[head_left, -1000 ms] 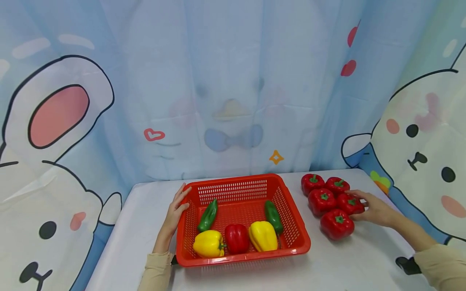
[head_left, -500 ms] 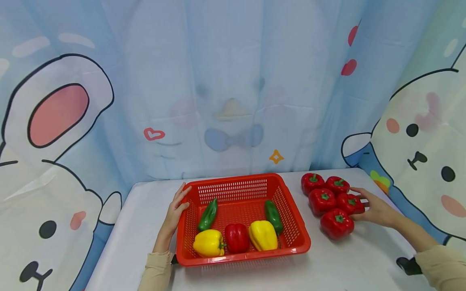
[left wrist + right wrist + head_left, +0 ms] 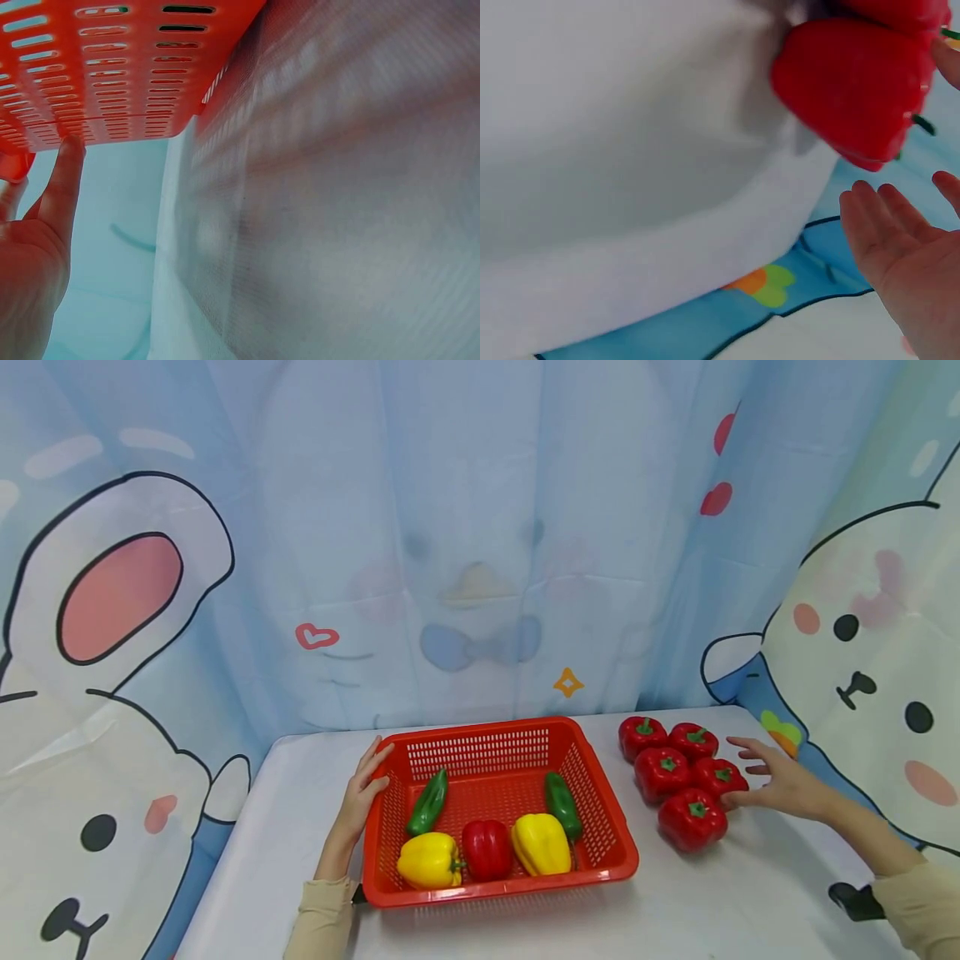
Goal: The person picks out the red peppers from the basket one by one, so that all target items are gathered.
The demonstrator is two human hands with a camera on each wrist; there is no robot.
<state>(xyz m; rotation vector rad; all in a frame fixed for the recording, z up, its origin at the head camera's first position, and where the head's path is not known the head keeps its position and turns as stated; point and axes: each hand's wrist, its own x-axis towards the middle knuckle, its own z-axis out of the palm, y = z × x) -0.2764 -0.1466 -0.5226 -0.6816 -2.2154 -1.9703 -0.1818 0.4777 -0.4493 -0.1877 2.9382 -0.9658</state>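
Observation:
My left hand (image 3: 357, 802) rests on the left side of a red plastic basket (image 3: 480, 895), its fingers mostly straight at the rim. In the left wrist view, one finger of the left hand (image 3: 34, 262) touches the slotted outer wall. Inside the basket lie two yellow bell peppers (image 3: 430, 862), a red bell pepper (image 3: 487, 852) and two green peppers (image 3: 429, 803). My right hand (image 3: 787, 783) is spread beside the nearest red bell pepper (image 3: 717, 777) of a group at the right. In the right wrist view, the fingers of the right hand (image 3: 907, 247) are extended, holding nothing.
Several other red bell peppers, among them the front one (image 3: 692, 820), stand close together right of the basket. All sits on a table with a white cloth (image 3: 675, 910). A blue cartoon-print curtain (image 3: 480, 527) hangs behind the table and along its sides.
My right hand has drawn back to the right, its fingers coming away from the red bell pepper they surrounded. The left hand and the basket have stayed in place.

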